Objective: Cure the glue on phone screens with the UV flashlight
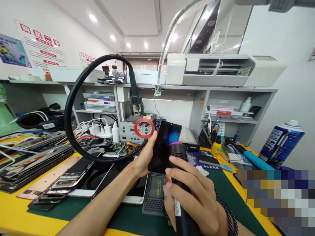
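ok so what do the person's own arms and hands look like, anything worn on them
The left hand and right hand are both gloveless, and the left forearm shows no sleeve or watch. A bracelet of dark braided cord with pale flecks circles the right wrist.

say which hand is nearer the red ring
Left: the left hand appears just below the red ring, thumb by its edge; the right hand is farther, lower right, around the black flashlight.

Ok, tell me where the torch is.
In the head view, the torch is low, right of centre, in the right hand, its lit end by the black screen in the left hand.
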`<action>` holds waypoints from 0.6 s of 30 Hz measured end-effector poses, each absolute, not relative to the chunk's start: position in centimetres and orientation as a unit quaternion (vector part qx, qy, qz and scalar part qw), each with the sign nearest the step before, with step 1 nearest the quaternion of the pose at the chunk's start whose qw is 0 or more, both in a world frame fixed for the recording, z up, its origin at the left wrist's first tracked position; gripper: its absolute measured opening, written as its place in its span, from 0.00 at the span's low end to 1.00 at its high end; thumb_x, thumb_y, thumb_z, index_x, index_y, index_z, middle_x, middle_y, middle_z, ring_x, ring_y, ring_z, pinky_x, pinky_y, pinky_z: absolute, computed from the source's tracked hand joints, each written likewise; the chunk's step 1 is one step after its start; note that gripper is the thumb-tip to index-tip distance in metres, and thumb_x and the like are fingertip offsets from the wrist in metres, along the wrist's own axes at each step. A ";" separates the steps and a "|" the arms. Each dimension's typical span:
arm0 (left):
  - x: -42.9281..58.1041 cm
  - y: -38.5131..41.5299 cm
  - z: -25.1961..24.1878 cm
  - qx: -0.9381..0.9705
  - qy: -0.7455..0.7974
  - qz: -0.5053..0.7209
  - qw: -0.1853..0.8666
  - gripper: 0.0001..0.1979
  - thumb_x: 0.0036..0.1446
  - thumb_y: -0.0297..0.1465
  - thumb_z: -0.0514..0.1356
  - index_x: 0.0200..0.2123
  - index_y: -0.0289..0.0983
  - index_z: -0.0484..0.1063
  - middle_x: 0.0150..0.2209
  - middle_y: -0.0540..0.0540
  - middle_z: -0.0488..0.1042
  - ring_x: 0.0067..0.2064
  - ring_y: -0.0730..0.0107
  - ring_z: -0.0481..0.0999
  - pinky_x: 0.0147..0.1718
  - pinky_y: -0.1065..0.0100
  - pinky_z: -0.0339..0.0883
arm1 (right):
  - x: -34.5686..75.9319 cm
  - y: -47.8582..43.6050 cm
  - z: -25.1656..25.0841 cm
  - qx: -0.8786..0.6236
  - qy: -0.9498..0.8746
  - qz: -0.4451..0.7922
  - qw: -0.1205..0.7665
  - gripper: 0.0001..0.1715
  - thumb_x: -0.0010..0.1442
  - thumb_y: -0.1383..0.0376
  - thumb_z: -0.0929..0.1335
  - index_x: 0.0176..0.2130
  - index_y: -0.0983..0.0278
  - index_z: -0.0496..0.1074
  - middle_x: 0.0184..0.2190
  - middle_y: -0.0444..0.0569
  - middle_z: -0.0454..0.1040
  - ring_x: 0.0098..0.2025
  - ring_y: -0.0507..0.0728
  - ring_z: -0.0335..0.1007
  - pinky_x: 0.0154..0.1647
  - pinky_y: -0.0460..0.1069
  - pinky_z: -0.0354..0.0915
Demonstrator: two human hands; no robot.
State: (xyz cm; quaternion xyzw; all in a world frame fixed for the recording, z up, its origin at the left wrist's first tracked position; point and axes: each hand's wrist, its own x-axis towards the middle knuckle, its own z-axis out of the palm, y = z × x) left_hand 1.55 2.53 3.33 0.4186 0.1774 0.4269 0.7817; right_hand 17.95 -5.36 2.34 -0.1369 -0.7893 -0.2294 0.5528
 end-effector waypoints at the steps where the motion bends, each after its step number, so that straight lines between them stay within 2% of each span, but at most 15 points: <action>1: 1.6 2.5 3.3 0.420 0.179 0.423 0.782 0.38 0.63 0.56 0.54 0.62 0.32 0.70 0.51 0.37 0.80 0.52 0.54 0.79 0.53 0.61 0.67 | 18.1 -5.2 2.4 -0.134 -0.788 -0.228 0.556 0.11 0.54 0.80 0.70 0.38 0.70 0.73 0.40 0.57 0.77 0.54 0.62 0.74 0.55 0.58 0.77; 6: 1.8 2.3 3.2 0.423 0.179 0.399 0.794 0.38 0.62 0.57 0.55 0.61 0.31 0.70 0.50 0.37 0.80 0.52 0.53 0.79 0.50 0.61 0.68 | 18.8 -4.4 1.9 -0.116 -0.792 -0.223 0.556 0.13 0.52 0.80 0.70 0.39 0.74 0.74 0.43 0.62 0.75 0.59 0.67 0.70 0.55 0.62 0.76; 18: 2.1 1.9 3.2 0.415 0.207 0.380 0.801 0.38 0.62 0.56 0.56 0.60 0.30 0.71 0.46 0.37 0.81 0.50 0.54 0.79 0.51 0.61 0.66 | 18.7 -4.7 2.6 -0.113 -0.781 -0.232 0.569 0.13 0.51 0.82 0.71 0.39 0.74 0.74 0.41 0.61 0.75 0.55 0.63 0.73 0.56 0.61 0.76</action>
